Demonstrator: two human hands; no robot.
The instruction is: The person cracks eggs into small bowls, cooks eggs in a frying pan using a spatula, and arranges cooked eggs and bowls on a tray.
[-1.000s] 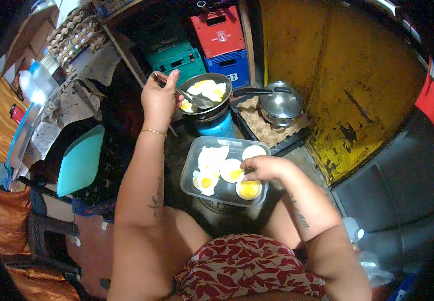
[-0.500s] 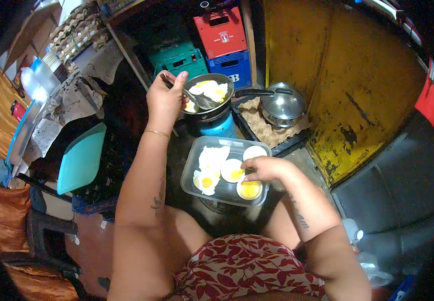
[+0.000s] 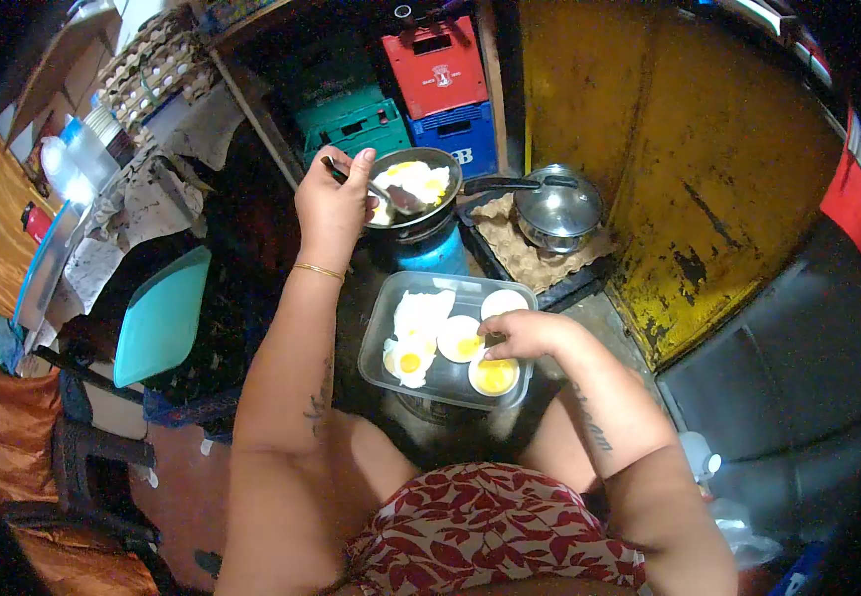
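Note:
My left hand (image 3: 336, 204) is closed round the dark handle of a spatula (image 3: 402, 199), whose blade lies in a black frying pan (image 3: 371, 169) among fried eggs (image 3: 418, 181). The pan sits on a burner with a blue body (image 3: 432, 250). My right hand (image 3: 518, 336) is over the right side of a clear plastic container (image 3: 375, 343), fingertips at the rim of a small white bowl of egg (image 3: 495, 375). Another white bowl with yolk (image 3: 461, 339) is beside it, and a white round one (image 3: 505, 303) behind. Fried eggs (image 3: 410, 356) lie in the container's left part.
A lidded pot (image 3: 558, 211) stands on an egg tray (image 3: 502, 236) right of the pan, whose handle points toward it. Red (image 3: 434, 70), blue (image 3: 455, 134) and green crates (image 3: 356, 131) are behind. A teal lid (image 3: 163, 316) lies at left, near stacked egg trays (image 3: 157, 70).
My left hand has shifted slightly right and down, and the spatula blade has moved a little within the pan. My right hand has barely moved.

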